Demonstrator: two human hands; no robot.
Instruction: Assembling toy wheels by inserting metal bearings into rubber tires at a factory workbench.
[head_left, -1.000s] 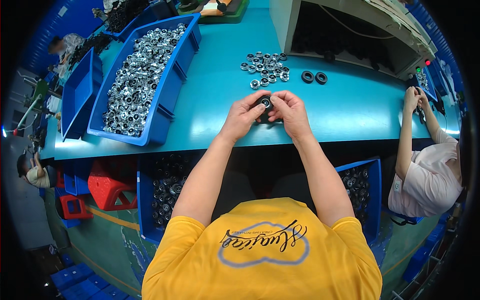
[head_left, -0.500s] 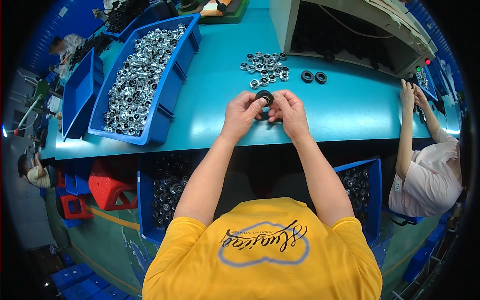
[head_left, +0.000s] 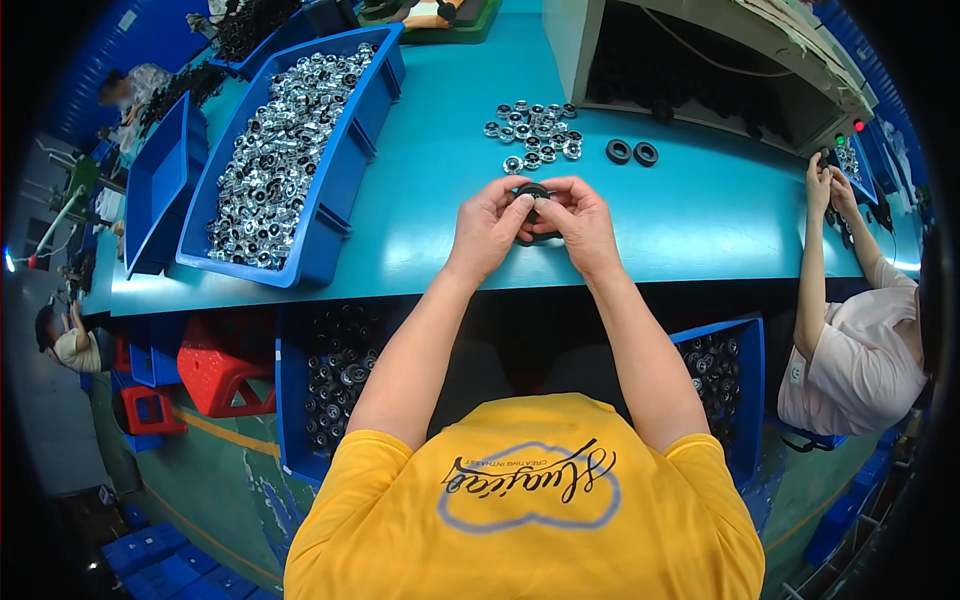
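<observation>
Between my two hands is a small black tyre-like wheel (head_left: pixel 533 189), held just above the teal table. My left hand (head_left: pixel 486 228) grips its left side, the thumb pressing on the face. From the other side my right hand (head_left: pixel 583 226) closes on it too, its thumb meeting the left one. Fingers hide much of the wheel, so whether a hub sits inside cannot be made out. Just beyond my hands lies a group of shiny silver hubs (head_left: pixel 533 132) with dark centres. To their right, two black rubber rings (head_left: pixel 631 153) lie side by side.
A long blue bin (head_left: pixel 345 150) full of silver hubs stands at left, beside another blue bin (head_left: pixel 160 200). An open metal cabinet (head_left: pixel 570 50) with black rings inside stands at far right. Below the table edge are bins of wheels (head_left: pixel 745 390). A co-worker (head_left: pixel 850 350) sits at right.
The wheel has tipped flatter between my hands, and both thumbs have come together over its face. My right hand has closed in around it.
</observation>
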